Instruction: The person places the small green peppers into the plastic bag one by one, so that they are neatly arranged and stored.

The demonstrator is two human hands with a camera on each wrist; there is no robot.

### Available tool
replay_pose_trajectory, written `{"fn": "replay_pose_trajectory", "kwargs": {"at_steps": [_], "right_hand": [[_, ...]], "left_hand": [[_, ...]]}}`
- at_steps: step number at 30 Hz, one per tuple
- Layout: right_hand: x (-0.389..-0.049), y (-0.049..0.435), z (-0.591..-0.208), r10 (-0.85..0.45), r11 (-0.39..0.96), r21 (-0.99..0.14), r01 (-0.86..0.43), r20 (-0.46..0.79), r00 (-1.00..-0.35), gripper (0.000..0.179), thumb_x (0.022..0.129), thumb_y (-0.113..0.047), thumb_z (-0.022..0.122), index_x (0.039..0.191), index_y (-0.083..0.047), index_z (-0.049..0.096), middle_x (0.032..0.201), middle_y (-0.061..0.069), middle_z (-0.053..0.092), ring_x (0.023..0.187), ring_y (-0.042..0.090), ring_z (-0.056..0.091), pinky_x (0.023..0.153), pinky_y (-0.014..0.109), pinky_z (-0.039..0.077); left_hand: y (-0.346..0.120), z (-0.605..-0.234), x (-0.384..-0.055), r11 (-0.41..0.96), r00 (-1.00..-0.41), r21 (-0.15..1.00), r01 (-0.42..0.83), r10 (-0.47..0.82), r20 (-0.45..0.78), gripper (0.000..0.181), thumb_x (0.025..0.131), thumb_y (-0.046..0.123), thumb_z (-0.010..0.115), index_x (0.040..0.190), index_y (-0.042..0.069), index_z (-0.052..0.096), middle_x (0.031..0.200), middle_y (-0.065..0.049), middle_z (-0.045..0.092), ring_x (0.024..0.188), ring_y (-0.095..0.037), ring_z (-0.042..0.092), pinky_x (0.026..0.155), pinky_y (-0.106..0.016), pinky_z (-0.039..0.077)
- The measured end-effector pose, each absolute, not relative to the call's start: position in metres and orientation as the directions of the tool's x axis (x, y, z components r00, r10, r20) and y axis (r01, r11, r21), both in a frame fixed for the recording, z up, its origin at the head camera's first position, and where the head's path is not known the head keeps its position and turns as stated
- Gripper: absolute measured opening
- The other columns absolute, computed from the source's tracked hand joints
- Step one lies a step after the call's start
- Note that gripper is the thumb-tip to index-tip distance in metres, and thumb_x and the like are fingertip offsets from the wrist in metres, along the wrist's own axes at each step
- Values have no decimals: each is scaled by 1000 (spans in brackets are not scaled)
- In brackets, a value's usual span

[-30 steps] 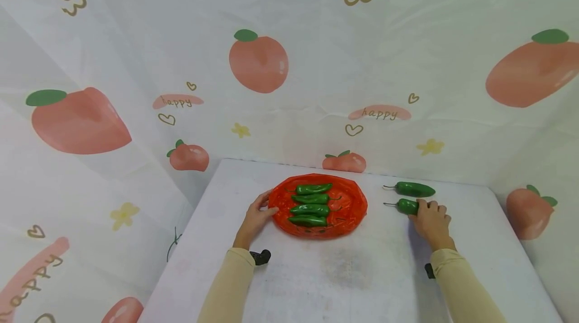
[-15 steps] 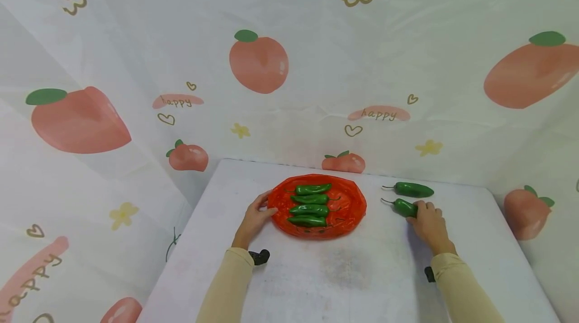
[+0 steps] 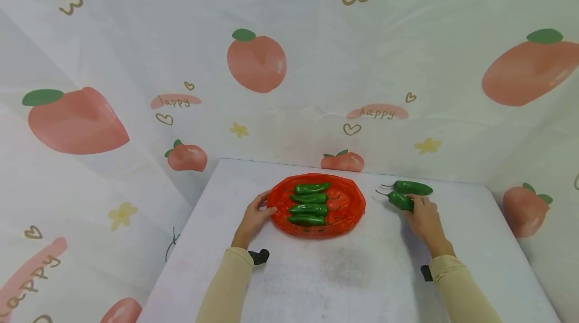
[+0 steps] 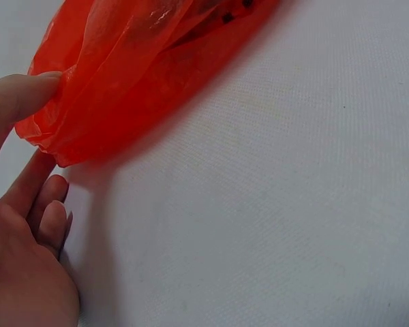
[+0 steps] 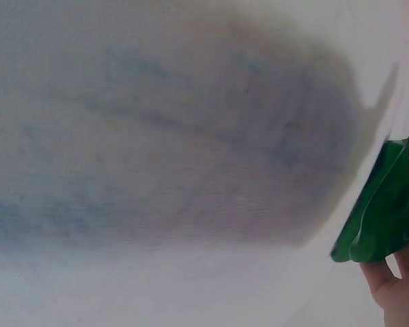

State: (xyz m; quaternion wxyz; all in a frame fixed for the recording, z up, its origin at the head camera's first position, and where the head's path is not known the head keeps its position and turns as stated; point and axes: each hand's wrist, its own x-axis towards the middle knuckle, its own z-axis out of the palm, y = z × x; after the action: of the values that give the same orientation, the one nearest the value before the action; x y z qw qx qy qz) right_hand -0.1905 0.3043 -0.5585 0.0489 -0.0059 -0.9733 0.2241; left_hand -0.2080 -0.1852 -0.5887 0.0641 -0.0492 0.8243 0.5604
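Observation:
My right hand (image 3: 425,218) grips a green chili pepper (image 3: 400,200) by its body, thumb on one side and fingers on the other. The pepper (image 5: 385,197) is held up over the table, its thin stem pointing left in the head view. Just behind it lies another green pepper (image 3: 418,188). My left hand (image 3: 253,217) pinches the left rim of a red plastic bag (image 3: 346,212), spread open in an oval. Several green peppers (image 3: 309,209) lie in a column inside it. In the left wrist view the thumb presses on the crinkled red film (image 4: 123,102), with fingers beneath.
A white cloth covers the table (image 3: 316,283). Behind and beside it hangs a white curtain (image 3: 307,112) printed with peaches. Dark wrist-camera mounts (image 3: 259,257) show beside both wrists.
My right hand has lifted the nearer pepper and moved it slightly left and away, closer to the other loose pepper. My left hand still holds the bag's rim.

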Motion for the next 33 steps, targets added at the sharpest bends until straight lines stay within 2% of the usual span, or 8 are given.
{"fn": "replay_pose_trajectory", "kwargs": {"at_steps": [8, 19, 26, 29, 33], "right_hand": [[-194, 302, -549, -6, 883, -454, -119, 243, -970, 47, 90, -3, 70, 128, 17, 49, 118, 44, 56, 104, 59, 56, 92, 69, 44], [-186, 289, -531, -11, 866, -470, -171, 324, -946, 46, 90, -1, 72, 130, 11, 51, 121, 36, 50, 111, 54, 50, 94, 69, 43], [-187, 282, -526, -54, 850, -456, -262, 420, -906, 48, 87, 1, 74, 129, 10, 53, 118, 35, 55, 109, 52, 52, 91, 66, 45], [-188, 279, -522, -75, 845, -454, -282, 421, -904, 47, 87, 1, 75, 129, 10, 55, 118, 35, 57, 108, 52, 53, 90, 66, 46], [-191, 274, -515, -80, 845, -468, -257, 364, -928, 47, 89, 0, 73, 131, 9, 55, 123, 35, 59, 111, 52, 54, 91, 66, 46]], "left_hand": [[-187, -593, -210, 359, -985, 919, -163, -14, -169, 56, 95, 24, 72, 146, 33, 53, 139, -5, 60, 129, -26, 54, 110, -50, 46], [-187, -593, -210, 372, -989, 917, -143, -17, -148, 55, 94, 24, 72, 146, 32, 54, 137, -6, 62, 125, -25, 56, 106, -46, 47], [-186, -591, -209, 380, -988, 913, -147, -15, -152, 56, 94, 24, 72, 147, 33, 53, 137, -6, 62, 124, -24, 56, 105, -45, 48], [-187, -591, -209, 379, -988, 914, -145, -14, -151, 56, 94, 24, 72, 147, 32, 54, 137, -7, 62, 124, -25, 56, 105, -46, 48], [-187, -592, -209, 379, -990, 915, -137, -14, -142, 56, 95, 24, 71, 147, 30, 54, 137, -7, 62, 124, -25, 56, 104, -47, 48]]}}
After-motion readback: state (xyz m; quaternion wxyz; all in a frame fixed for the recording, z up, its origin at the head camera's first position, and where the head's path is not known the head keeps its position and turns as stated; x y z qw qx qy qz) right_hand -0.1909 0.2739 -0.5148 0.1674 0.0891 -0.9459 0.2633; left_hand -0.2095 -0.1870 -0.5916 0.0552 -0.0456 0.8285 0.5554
